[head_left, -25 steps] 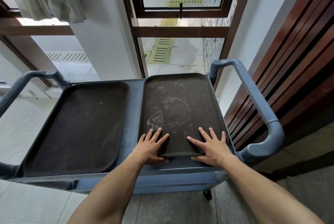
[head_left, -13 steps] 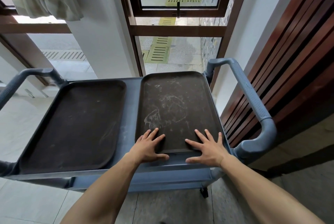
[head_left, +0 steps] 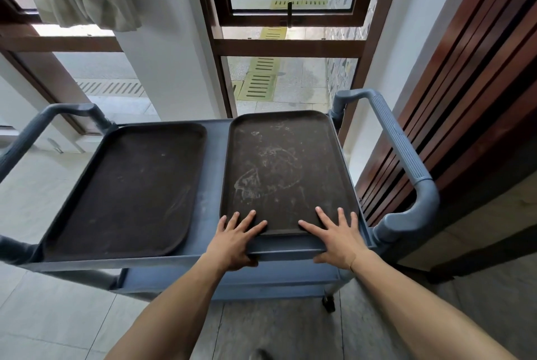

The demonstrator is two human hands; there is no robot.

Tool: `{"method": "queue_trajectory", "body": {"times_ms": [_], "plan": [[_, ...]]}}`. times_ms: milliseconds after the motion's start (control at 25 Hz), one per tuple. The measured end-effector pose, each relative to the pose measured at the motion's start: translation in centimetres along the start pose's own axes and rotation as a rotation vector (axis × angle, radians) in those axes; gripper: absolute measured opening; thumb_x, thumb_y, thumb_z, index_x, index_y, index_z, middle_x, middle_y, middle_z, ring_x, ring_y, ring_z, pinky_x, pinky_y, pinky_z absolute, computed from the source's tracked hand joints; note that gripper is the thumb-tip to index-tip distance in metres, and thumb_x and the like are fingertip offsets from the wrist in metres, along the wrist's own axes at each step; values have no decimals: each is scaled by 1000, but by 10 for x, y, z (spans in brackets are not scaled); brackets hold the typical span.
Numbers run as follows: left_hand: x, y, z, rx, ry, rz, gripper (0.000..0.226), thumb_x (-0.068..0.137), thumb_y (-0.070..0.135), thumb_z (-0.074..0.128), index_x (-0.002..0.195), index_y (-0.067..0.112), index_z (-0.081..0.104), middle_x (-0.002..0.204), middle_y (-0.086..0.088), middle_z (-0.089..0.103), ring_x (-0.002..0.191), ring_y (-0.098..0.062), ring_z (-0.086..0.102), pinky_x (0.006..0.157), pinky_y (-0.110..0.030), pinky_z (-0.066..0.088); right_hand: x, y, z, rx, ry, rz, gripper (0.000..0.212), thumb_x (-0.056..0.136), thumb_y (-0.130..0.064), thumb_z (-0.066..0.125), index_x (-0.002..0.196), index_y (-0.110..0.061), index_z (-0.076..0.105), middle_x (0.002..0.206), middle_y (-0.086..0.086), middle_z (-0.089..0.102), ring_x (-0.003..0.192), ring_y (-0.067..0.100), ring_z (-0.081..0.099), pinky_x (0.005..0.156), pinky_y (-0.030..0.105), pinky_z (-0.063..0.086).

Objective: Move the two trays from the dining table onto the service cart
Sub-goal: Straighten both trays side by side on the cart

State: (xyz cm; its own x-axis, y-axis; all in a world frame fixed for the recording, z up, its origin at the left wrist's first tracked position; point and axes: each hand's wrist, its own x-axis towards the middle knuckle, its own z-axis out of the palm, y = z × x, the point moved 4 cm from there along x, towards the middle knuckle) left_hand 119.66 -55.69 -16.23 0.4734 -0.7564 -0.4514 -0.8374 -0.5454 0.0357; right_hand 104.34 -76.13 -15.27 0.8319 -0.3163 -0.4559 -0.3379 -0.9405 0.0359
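Two dark brown trays lie side by side on the top shelf of a blue-grey service cart (head_left: 213,168). The left tray (head_left: 128,191) is untouched. The right tray (head_left: 286,168) is scuffed with pale marks. My left hand (head_left: 234,239) rests flat on its near left corner, fingers spread, thumb hooked over the cart's front rim. My right hand (head_left: 338,239) lies flat on the near right corner, fingers spread, thumb under the rim. Neither hand grips the tray.
The cart's right handle (head_left: 406,162) stands close to a wooden slatted wall (head_left: 470,104). The left handle (head_left: 43,124) reaches toward a tiled floor. A brown-framed window (head_left: 290,49) and a white pillar (head_left: 168,54) stand behind the cart. A caster (head_left: 328,303) shows below.
Both hands have slid slightly back toward the tray's near edge, and their thumbs now wrap the cart's front rim. The trays stay in place.
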Motion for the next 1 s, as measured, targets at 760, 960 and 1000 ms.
{"method": "queue_trajectory", "body": {"times_ms": [760,960,1000], "plan": [[-31,27,10,32,67,-65,66,105,21,43,157,42,9,169,4,5,153,-31,14,121,-50,15,-29,-26,20,20,130,143,55,103,-43,38,152,-45,16,163,5,20,143,47,25,114,61,14],[-47,25,17,-48,-3,-36,85,97,40,58,159,35,0,169,3,-2,155,-26,5,125,-46,5,-39,-36,23,13,101,169,69,96,-61,34,156,-36,10,164,8,15,145,42,20,116,55,13],[-51,23,17,-49,-16,-22,87,96,43,59,159,36,-1,169,3,-1,155,-25,4,125,-46,5,-40,-39,22,15,97,180,73,94,-65,31,156,-34,10,164,10,15,146,41,19,117,54,13]]}}
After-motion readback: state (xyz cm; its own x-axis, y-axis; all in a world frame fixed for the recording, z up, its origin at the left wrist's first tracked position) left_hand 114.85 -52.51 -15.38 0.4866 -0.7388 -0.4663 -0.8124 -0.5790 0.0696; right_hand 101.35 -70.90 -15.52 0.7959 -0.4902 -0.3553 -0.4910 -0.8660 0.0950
